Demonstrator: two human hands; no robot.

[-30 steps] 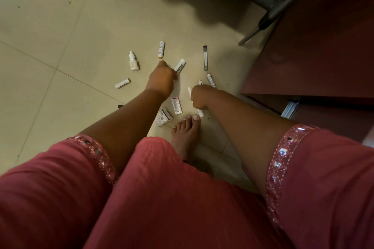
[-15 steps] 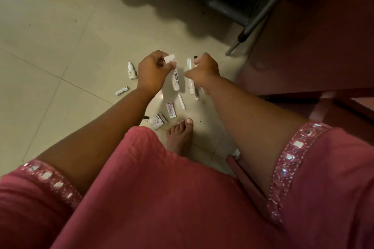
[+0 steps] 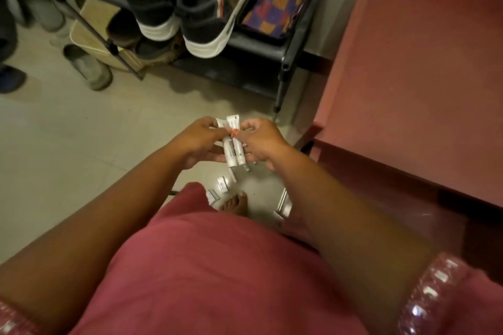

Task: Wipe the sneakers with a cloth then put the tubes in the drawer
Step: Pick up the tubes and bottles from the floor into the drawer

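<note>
My left hand (image 3: pixel 197 143) and my right hand (image 3: pixel 262 140) meet above the floor, both gripping a bunch of white tubes (image 3: pixel 232 148) held upright between them. More small tubes and packets (image 3: pixel 221 184) lie on the tiled floor just below, by my bare foot (image 3: pixel 235 205). A pair of black sneakers with white soles (image 3: pixel 187 5) sits toes-down on a black shoe rack (image 3: pixel 285 57) at the top. The maroon cabinet (image 3: pixel 408 76) stands at the right, its open drawer (image 3: pixel 284 205) partly hidden behind my right forearm.
A checked cloth (image 3: pixel 277 0) lies on the rack beside the sneakers. Other shoes (image 3: pixel 87 68) and a pale box (image 3: pixel 89 27) sit under and left of the rack. My pink dress fills the bottom of the view.
Both hands have lifted off the floor with tubes and come together. The view has tilted upward, bringing the shoe rack and sneakers into sight.
</note>
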